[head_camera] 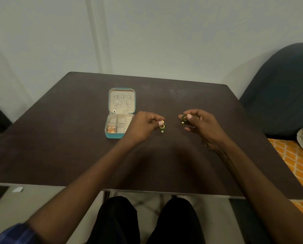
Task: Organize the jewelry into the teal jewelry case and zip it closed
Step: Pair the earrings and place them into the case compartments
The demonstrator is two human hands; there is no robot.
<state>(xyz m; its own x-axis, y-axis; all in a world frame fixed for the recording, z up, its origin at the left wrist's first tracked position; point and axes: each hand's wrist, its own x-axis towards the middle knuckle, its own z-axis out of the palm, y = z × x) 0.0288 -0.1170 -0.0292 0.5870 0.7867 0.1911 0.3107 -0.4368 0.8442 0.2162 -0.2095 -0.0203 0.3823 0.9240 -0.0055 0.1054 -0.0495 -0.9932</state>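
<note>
Single head-worn wide-angle view looked forward and down over dark table [76, 155], fairly near; wall [164, 32] behind, knees at bottom edge.

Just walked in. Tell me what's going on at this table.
A person is sorting jewelry into a teal jewelry case, which lies open on a dark table. Each hand holds a green-and-gold earring above the table: the left hand pinches one, the right hand the other. Thin necklaces already hang in the lid, and some gold pieces sit in the near left compartment. The other compartments look empty, and the case is not yet zipped.
</note>
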